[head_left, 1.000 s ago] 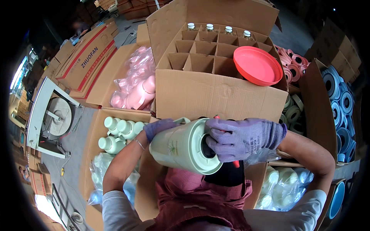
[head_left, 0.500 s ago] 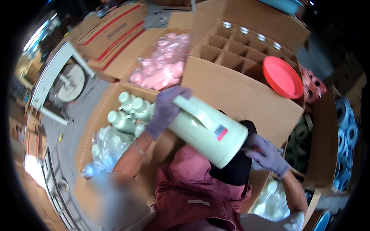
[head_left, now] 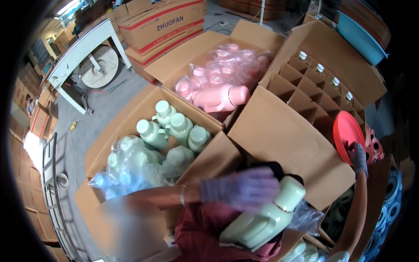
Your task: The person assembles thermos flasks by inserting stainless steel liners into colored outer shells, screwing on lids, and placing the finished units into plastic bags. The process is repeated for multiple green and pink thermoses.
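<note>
A pale green flask body [head_left: 262, 218] lies tilted across my lap, its neck pointing up to the right. My left hand [head_left: 240, 190], in a purple glove and blurred by motion, rests on its upper side and holds it. Far to the right, my right hand [head_left: 358, 158], also gloved, touches the lower edge of a red round tray [head_left: 347, 133] that leans at the corner of a divided carton [head_left: 314, 94]. Whether it grips the tray or only touches it is unclear.
An open carton [head_left: 131, 135] of pale green flasks, some in plastic bags, stands in front of me on the left. Behind it is a carton of bagged pink flasks [head_left: 218, 83]. Red and blue rings [head_left: 393, 196] are stacked at the right. A white machine frame [head_left: 83, 56] stands far left.
My head has turned left and down. The flask has sunk from in front of me onto my lap. My right hand has left it and reached out to the red tray.
</note>
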Motion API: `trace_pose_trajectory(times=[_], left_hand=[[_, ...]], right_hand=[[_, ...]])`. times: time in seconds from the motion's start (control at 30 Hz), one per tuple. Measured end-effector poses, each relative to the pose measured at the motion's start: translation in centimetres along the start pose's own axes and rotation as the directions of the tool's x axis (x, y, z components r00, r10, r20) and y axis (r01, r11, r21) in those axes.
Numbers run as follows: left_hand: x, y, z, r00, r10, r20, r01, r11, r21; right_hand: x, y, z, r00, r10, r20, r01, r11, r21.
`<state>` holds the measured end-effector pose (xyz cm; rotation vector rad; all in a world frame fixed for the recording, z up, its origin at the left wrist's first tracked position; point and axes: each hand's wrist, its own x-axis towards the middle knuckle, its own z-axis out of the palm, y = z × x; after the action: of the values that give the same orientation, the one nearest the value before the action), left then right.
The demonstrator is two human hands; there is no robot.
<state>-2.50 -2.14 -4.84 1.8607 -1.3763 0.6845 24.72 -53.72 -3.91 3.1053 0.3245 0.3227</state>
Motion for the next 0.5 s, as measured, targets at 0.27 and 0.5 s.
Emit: trace_pose_trajectory(times=[0.27,0.5], left_hand=[[-13.1,-17.7,-9.2,0.515,-0.792,-0.327,0.792,0.293,0.536],[-16.6,-24.9,-7.9,0.41,-0.784,-0.467,0.88,0.205,0.427]], right_hand=[[-7.8,-17.3,-8.9,0.901,-0.174,-0.398,0.241,0.963,0.122],[-6.8,-21.7,-7.5,0.91,-0.313,-0.273,0.299,0.95,-0.09]])
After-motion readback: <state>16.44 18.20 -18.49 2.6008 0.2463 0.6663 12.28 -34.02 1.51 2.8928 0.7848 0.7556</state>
